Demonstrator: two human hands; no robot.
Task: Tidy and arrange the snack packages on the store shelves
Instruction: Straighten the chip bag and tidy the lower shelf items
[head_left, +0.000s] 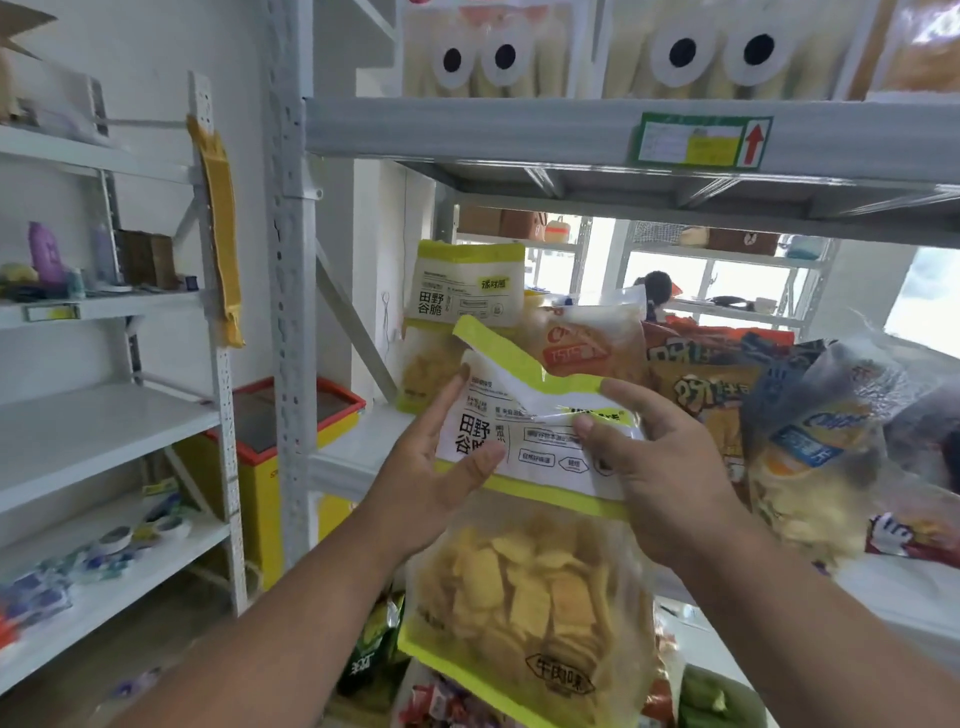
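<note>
Both hands hold chip bag up in front of shelf: left hand grips its left edge, right hand pinches the top (flap creased). Behind, a matching bag stands upright w/ other snack packs.

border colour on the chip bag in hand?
Lime yellow-green trim on the chip bag, white label panel, clear window below; the head view shows it.

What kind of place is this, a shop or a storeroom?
Probably a small shop: grey metal shelves stacked with snack bags, and a price label on the shelf edge. Both hands hold a chip bag.
</note>
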